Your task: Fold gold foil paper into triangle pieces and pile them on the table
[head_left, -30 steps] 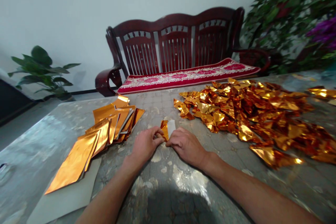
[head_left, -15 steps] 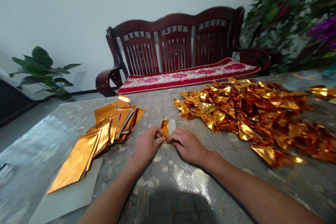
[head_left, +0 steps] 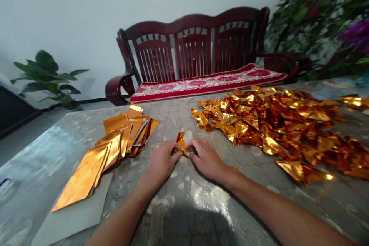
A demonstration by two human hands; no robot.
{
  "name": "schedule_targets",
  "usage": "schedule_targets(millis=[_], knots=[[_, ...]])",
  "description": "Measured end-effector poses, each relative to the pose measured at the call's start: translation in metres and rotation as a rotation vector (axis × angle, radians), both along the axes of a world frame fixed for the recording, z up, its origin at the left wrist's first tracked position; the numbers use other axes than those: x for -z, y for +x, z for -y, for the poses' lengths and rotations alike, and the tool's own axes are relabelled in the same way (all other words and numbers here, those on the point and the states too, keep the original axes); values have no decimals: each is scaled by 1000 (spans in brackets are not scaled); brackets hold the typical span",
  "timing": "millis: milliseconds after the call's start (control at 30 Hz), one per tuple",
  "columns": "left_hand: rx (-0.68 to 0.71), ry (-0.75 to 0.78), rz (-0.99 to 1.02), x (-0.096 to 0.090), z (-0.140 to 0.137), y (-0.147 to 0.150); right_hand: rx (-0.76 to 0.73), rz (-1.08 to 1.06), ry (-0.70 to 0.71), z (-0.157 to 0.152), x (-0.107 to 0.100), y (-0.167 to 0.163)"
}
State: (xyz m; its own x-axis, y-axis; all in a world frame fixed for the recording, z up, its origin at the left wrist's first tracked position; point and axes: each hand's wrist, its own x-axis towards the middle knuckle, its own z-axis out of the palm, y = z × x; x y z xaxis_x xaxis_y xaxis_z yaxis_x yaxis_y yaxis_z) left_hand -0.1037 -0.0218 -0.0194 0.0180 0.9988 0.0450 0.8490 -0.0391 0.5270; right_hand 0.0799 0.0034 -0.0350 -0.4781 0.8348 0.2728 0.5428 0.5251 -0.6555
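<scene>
A small piece of gold foil paper [head_left: 181,140], partly folded so that its pale back shows at the right, lies between my hands just above the table [head_left: 161,215]. My left hand [head_left: 164,157] pinches its left edge between thumb and fingers. At the lower right edge my right hand [head_left: 205,157] has its thumb and curled fingers closed on the paper. The fingertips hide part of the folds. To the left is a fanned stack of flat gold foil sheets [head_left: 83,173]. A heap of folded gold foil pieces [head_left: 259,119] spreads over the right side.
A pale flat sheet [head_left: 72,217] lies under the foil stack's near end. Beyond the table stands a dark red wooden bench [head_left: 190,27] with a red floral cushion [head_left: 198,83]. Potted plants [head_left: 46,77] flank it on both sides.
My right fingers have shifted slightly and curled more at the paper's right side. The left hand keeps its pinch almost unmoved, and the stack and heap are unchanged.
</scene>
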Motion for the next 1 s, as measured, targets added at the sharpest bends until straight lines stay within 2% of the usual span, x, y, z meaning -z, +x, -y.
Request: schedule_targets(millis=[1000], knots=[[6, 54, -53, 1, 2, 4, -10, 28, -4, -1, 6, -2]])
